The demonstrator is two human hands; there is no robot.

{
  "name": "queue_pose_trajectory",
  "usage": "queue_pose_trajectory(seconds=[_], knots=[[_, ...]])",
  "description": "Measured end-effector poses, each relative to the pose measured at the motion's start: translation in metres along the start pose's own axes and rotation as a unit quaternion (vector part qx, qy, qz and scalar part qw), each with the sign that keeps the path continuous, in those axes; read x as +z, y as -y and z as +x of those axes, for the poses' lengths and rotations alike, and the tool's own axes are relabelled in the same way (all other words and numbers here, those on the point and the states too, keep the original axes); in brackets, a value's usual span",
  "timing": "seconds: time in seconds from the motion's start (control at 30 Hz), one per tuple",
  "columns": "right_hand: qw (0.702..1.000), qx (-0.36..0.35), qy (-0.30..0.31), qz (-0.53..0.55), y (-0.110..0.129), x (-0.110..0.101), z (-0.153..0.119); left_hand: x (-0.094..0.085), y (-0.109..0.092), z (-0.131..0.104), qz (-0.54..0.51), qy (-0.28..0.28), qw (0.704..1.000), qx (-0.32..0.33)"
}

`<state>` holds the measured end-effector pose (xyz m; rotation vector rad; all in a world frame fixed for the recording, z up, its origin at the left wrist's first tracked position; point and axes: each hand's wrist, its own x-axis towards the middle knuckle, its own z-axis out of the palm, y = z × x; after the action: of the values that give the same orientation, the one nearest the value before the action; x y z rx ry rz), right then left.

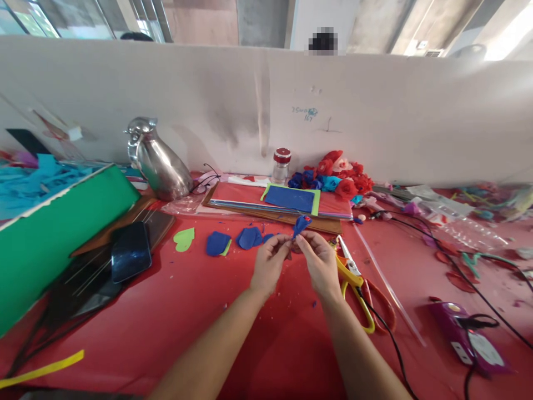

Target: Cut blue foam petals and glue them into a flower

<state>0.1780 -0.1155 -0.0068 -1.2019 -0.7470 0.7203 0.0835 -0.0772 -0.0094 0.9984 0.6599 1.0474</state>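
Observation:
Both hands meet over the middle of the red table, fingertips pinched together at the base of a small blue paper flower (301, 223) with a red spot near its top. My left hand (271, 261) is closed on the flower's lower end from the left. From the right, my right hand (320, 260) pinches the same base. Blue petal pieces (249, 238) lie just left of the hands, and another blue stack (217, 244) with a green edge is farther left. A light green heart-shaped piece (184, 239) lies beyond that.
Scissors with yellow handles (352, 274) lie close by my right hand. A purple device (470, 336) with black cables is at the right. Behind are stacked sheets (289, 199), a jar (282, 164) and paper flowers (343, 176). A metal jug (160, 161) and green box (70, 239) stand left.

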Motion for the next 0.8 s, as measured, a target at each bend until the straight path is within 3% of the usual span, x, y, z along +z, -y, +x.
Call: queue_pose_trajectory(seconds=[0.27,0.57,0.8], knots=[[0.997,0.020,0.022,0.076,0.0003,-0.0046,0.0016,-0.0011,-0.0012,-0.0005,-0.008,0.001,1.000,0.007],[0.999,0.007,0.029,0.042,0.0011,-0.0052,0.0020,-0.0046,-0.0010,0.0002,0.010,0.016,1.000,0.024],[0.996,0.000,0.057,0.074,-0.0002,-0.0048,0.0004,-0.0074,0.0069,0.0054,-0.029,-0.009,0.999,0.024]])
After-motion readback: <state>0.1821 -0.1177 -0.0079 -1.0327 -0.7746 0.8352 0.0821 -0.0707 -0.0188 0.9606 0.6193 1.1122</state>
